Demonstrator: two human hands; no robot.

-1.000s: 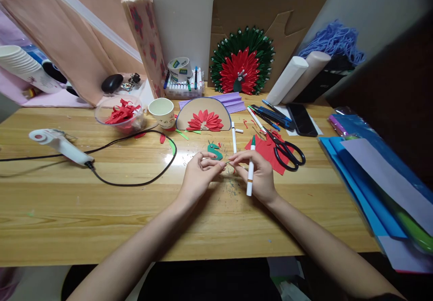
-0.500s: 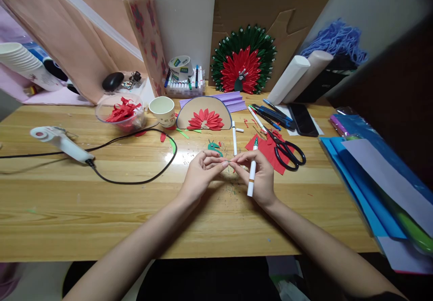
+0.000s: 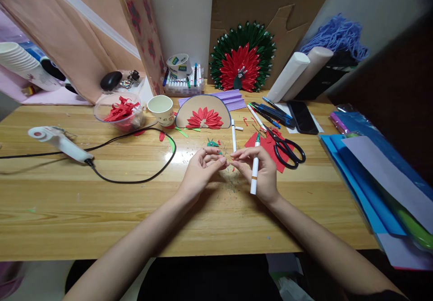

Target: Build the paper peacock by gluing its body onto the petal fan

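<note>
My left hand (image 3: 202, 169) is closed in a pinch at the middle of the table. What its fingertips hold, if anything, is too small to make out. Facing it, my right hand (image 3: 265, 177) grips a white marker (image 3: 255, 175) with a green tip pointing up and away. The thumb and index finger of that hand are also pinched, close to the left fingertips. Just beyond my left hand lies a green paper bird head (image 3: 213, 143), partly hidden. A white capped pen (image 3: 233, 134) and red paper (image 3: 252, 140) lie beyond my right hand.
Black-handled scissors (image 3: 291, 153) rest on the red paper. A fan-shaped card (image 3: 185, 114) with red petals stands behind, near a paper cup (image 3: 160, 108) and a bowl of red scraps (image 3: 118, 111). At left lie a glue gun (image 3: 64, 144) and its looping cable.
My hands have drawn slightly apart at the fingertips, the right one moving a little to the right with the marker. More of the green bird head shows.
</note>
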